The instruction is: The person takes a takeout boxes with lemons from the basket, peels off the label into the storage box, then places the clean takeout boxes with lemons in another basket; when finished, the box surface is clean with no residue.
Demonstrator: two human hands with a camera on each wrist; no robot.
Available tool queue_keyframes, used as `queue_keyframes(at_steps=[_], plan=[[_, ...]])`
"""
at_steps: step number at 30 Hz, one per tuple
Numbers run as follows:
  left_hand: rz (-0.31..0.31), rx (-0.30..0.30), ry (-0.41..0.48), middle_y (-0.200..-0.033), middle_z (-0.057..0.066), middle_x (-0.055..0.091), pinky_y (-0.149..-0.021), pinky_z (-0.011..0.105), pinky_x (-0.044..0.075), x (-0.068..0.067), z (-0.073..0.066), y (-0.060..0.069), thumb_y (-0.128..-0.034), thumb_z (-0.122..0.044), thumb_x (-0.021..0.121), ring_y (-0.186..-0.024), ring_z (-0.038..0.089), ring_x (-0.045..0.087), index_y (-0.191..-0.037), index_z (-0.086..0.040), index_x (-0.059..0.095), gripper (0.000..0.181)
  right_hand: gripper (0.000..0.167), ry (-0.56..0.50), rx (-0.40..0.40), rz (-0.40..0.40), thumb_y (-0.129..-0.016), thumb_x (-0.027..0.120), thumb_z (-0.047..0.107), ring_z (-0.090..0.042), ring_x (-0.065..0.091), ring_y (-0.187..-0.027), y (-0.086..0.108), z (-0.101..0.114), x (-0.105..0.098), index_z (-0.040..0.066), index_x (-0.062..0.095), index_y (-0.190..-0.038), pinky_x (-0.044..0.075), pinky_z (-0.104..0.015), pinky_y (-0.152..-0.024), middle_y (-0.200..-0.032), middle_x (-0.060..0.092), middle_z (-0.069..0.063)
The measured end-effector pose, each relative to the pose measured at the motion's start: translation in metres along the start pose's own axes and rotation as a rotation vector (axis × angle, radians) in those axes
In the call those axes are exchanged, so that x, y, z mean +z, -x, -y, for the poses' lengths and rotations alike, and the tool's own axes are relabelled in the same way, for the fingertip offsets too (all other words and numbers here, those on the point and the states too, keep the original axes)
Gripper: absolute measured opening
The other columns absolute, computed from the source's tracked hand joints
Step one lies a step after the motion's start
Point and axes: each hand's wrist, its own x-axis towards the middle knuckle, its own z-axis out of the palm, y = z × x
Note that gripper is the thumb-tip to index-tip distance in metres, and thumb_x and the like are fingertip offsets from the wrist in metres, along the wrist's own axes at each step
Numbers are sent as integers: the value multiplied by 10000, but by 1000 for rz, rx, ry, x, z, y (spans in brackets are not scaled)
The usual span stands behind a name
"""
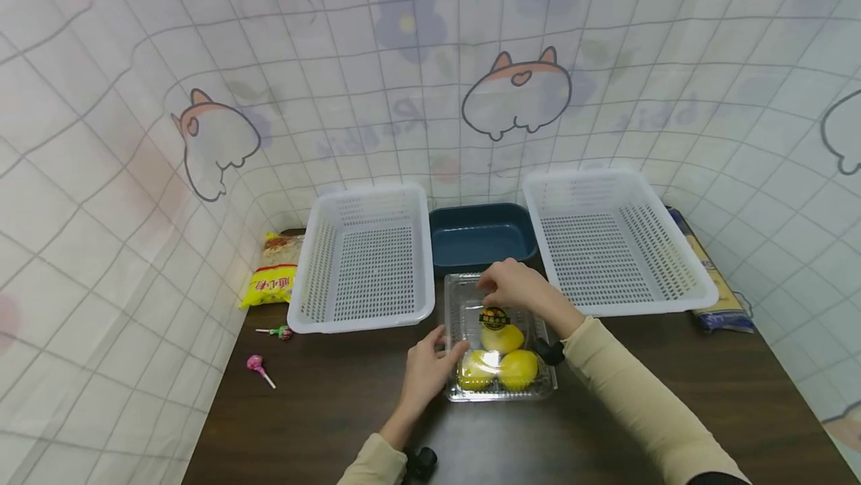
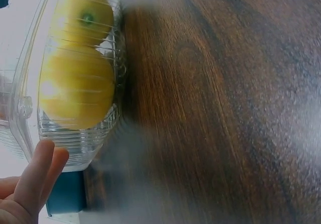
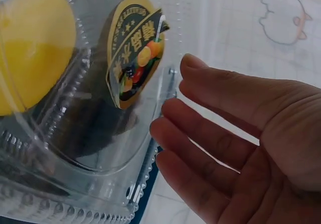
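A clear plastic clamshell box with its lid down lies on the table, holding three yellow fruits that look like lemons. On its lid is a black and gold sticker. My left hand is at the box's left side, fingers extended; in the left wrist view its fingertips are against or very near the clear wall. Over the far part of the lid is my right hand. The right wrist view shows its fingers loosely bent beside the lid edge, with nothing between them.
Two white perforated baskets flank a dark blue dish at the back. Left are a yellow food packet, a pink lollipop and a red-green lollipop. Another packet lies beyond the right basket. A patterned cloth hangs around.
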Motion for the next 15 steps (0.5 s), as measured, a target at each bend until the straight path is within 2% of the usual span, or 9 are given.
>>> queue_keyframes(at_steps=[5,15], plan=[[4,0,2,-1209,243,698,-786,396,623,1,0,-1,-909,-459,686,-1005,318,749,-1394,41,527,715,258,39,-4,54,-892,742,185,-186,698,-996,-10,1,3,138,744,-1145,596,-351,-831,-1115,748,-45],[-22,8,-2,-1198,245,703,-767,384,624,2,1,1,-910,-438,690,-988,311,753,-1387,33,539,687,94,140,-67,111,-834,799,162,-109,571,-724,-19,-1,11,212,728,-870,513,-275,-663,-819,656,53]])
